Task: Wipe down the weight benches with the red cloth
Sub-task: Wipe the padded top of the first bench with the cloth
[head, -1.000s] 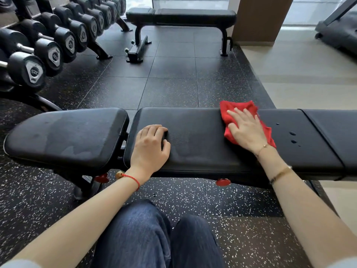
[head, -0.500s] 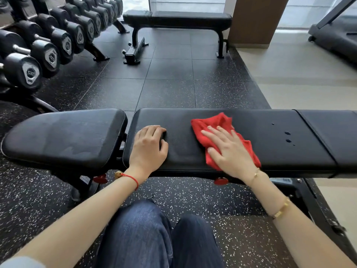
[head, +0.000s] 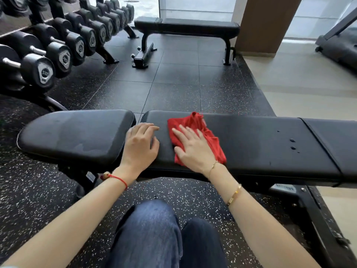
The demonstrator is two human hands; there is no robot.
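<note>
Here your right hand (head: 195, 149) lies flat, fingers straight and spread, pressing the crumpled red cloth (head: 201, 132) onto the long padded black vinyl weight bench (head: 260, 144). Your left hand (head: 141, 146) rests just beside it, palm down, fingers relaxed at the pad's left end, holding nothing.

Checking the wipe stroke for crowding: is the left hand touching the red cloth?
Apart. The head view shows a strip of bare black bench pad between the left hand and the red cloth, which lies under the right hand.
</note>
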